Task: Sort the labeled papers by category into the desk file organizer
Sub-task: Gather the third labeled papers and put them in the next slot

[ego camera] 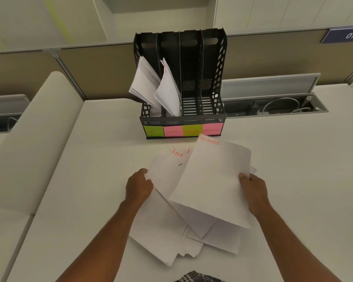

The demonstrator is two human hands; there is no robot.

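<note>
We hold a white sheet (212, 180) headed in red in our right hand (253, 190), thumb on top at its right edge, the sheet lifted and curling above the loose pile of papers (171, 231) spread on the bench (80, 180) between our hands. Our left hand (139, 185) pinches the left edge of another sheet in that pile; a red "FIN..." heading shows just ahead of it. Beyond both hands stands the black file organizer (192, 78), four slots wide. Its two left slots hold leaning papers (155, 84); the two right ones show bare slats. Sticky labels (182, 130), green and pink, run along its front, nearest our hands.
</note>
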